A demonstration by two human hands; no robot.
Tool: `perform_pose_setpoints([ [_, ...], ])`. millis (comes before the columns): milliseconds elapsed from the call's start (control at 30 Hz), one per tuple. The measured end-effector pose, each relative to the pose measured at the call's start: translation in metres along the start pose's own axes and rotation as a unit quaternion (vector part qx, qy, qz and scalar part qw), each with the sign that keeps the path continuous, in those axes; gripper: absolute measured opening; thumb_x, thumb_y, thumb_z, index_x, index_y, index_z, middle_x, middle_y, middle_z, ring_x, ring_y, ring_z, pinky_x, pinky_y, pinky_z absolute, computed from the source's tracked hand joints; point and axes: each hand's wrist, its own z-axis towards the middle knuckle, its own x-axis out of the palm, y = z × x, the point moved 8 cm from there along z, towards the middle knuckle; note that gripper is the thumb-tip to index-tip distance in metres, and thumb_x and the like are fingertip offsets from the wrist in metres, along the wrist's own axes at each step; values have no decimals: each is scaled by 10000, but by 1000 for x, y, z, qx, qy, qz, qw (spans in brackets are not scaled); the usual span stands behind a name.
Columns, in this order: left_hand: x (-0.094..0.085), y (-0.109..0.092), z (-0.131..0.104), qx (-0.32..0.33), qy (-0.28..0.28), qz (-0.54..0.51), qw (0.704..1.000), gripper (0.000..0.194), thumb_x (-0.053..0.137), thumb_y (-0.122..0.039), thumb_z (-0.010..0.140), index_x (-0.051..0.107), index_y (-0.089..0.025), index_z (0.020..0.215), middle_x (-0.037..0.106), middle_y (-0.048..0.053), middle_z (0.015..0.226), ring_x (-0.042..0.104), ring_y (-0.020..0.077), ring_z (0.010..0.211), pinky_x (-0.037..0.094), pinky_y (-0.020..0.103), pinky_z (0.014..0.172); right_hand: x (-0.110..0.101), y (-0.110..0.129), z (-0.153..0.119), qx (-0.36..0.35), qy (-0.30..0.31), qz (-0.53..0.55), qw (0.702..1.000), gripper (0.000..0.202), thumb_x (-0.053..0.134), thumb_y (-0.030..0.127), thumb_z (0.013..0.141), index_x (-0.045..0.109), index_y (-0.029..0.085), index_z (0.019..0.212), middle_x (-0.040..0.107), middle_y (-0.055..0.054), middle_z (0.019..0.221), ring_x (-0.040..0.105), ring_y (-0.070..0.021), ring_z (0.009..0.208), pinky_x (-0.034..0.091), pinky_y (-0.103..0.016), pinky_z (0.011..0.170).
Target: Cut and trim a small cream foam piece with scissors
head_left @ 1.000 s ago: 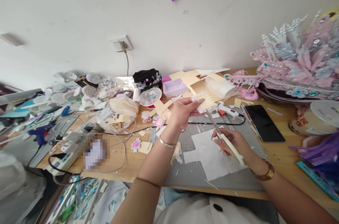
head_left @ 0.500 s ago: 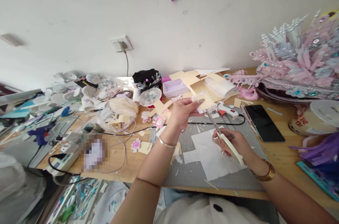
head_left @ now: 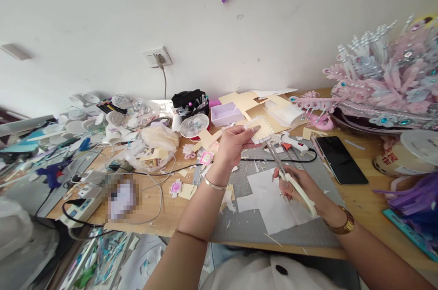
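Note:
My left hand (head_left: 236, 144) pinches a small cream card (head_left: 262, 129) with a scalloped, bead-like edge, held above the work surface. My right hand (head_left: 296, 185) is closed around the pale handles of a pair of scissors (head_left: 297, 189). The scissor blades point up and left, with their tips at the card's lower edge; they look slightly parted. Below the hands, white paper (head_left: 270, 208) lies on the grey cutting mat (head_left: 239, 230).
A black phone (head_left: 342, 160) and a lidded cup (head_left: 393, 157) stand at the right, before pink beaded headpieces (head_left: 393, 84). A white glue gun (head_left: 294, 144) lies behind the scissors. Left are a power strip (head_left: 82, 203), cables and plastic bags (head_left: 155, 141).
The card in my left hand has tilted and shifted slightly left. The scissors have turned a little and their blades appear wider apart.

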Motion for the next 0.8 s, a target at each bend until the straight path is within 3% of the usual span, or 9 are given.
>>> perform_pose_setpoints([
  [333,4,4,-1,-13,4,14,1000,466,949,-491,482,675,-156,654,652,-6,657,620,111,579,629,331,683,1,4,-1,83,-45,24,995,551,835,663,634,607,200,824,484,67,555,423,-82,425,370,-226,393],
  [800,4,6,-2,-20,-7,11,1000,479,953,-485,449,677,-154,658,609,-27,627,564,90,546,627,333,666,-3,3,-1,53,-54,-1,997,467,815,616,679,628,206,800,491,60,597,382,-73,426,364,-220,373],
])
